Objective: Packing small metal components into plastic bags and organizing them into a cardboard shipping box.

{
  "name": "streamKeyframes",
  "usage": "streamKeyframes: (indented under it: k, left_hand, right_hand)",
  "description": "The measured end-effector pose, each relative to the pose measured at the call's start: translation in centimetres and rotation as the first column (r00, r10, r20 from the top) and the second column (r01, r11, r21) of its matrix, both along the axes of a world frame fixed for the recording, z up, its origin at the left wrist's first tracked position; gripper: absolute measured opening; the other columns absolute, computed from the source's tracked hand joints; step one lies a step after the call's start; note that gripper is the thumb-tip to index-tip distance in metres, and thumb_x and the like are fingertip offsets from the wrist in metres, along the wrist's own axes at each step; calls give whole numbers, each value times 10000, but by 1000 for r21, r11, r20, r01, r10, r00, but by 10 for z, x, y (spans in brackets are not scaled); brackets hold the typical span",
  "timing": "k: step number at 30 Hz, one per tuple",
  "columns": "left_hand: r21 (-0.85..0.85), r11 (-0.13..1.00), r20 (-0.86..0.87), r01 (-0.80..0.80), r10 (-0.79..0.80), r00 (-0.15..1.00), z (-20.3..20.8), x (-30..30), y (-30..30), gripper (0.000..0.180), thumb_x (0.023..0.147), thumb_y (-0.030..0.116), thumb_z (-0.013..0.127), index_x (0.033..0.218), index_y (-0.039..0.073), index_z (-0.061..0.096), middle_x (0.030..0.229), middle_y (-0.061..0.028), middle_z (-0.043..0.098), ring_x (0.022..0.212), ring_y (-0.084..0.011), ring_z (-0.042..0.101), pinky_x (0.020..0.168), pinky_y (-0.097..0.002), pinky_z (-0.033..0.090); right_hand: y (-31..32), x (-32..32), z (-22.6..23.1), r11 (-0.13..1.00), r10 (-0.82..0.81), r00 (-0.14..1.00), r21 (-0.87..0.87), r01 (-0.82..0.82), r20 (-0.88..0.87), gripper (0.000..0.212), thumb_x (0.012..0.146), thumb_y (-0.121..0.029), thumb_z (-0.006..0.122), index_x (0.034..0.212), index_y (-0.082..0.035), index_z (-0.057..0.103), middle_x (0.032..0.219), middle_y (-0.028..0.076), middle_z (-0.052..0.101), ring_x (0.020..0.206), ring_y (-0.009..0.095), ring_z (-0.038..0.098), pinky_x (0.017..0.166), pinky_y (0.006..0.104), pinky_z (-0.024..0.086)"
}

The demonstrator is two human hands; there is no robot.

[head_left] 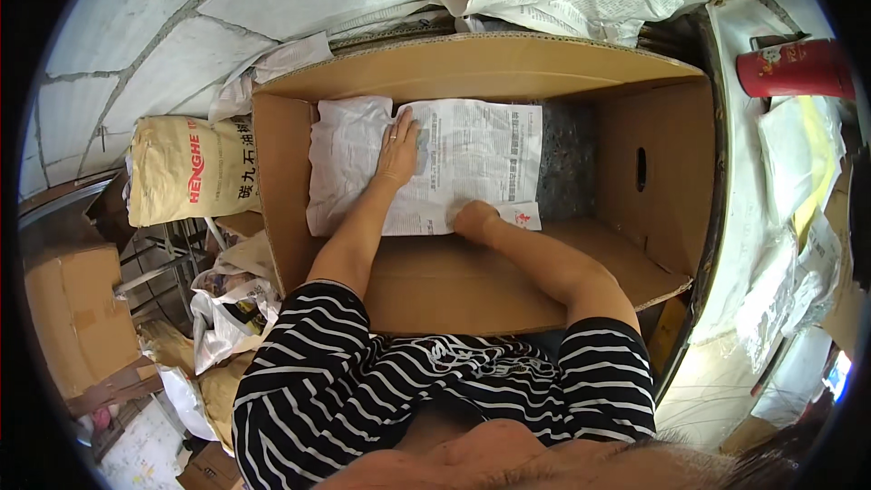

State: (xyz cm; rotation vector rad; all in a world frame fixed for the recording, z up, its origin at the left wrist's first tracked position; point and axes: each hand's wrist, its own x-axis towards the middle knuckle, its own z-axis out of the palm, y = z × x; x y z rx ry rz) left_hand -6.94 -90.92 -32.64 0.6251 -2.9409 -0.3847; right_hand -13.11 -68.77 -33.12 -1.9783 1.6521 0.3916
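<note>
- Our L arm goes up & a bit to the R, into the big brown box (454, 68).
- Our L hand (397, 156) lies flat on the newspaper (485, 150), fingers out straight & a bit apart, pointing to the far side. A ring shows on it.
- Our R arm comes in from the R, elbow bent, & slants up to the L.
- Our R hand (476, 220) is curled up at the near edge of the paper. Its fingertips are hidden, so we can't tell if they pinch it.
- The newspaper is inside the box, spread over the L & mid parts. Its L bit is wavy.
- At the R end of the box we see dark gray, speckled stuff (567, 163) poking out past the paper.
- The box's R wall has a hand hole (641, 170).
- A tan sack (186, 168) is just L of the box; we can't see what's in it.
- A red tub (797, 69) is off to the far R.
</note>
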Motion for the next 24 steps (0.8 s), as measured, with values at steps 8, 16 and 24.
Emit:
streamKeyframes:
  k: [8, 16, 24]
  left_hand:
    - [4, 1000, -40, -8, 8, 999, 11, 11, -18, 461, 778, -39, 528, 1238, -27, 524, 1457, -153, 371, 1298, -376, 384, 1107, -443, 299]
    - [-30, 987, -91, -158, 155, 984, -20, 8, -4, 434, 825, 35, 553, 1250, -45, 512, 1414, -194, 400, 1299, -379, 382, 1118, -446, 285]
    - [127, 916, 206, 382, -401, 893, 47, -19, 27, 626, 853, 244, 595, 1348, -83, 396, 1494, -251, 290, 1405, -393, 253, 1149, -480, 218]
  right_hand:
    - [2, 3, -15, 979, -200, 975, -29, 203, 97, 251, 855, -153, 566, 995, -11, 719, 987, 207, 703, 794, 405, 698, 521, 611, 541]
    - [-27, 5, -80, 886, -277, 953, 349, 304, -127, 370, 898, -242, 469, 1065, 8, 685, 974, 245, 687, 743, 446, 681, 607, 611, 498]
    - [-24, -3, -85, 850, -330, 943, 425, 311, -30, 563, 942, -467, 427, 1167, -1, 649, 1052, 301, 660, 849, 488, 674, 756, 639, 482]
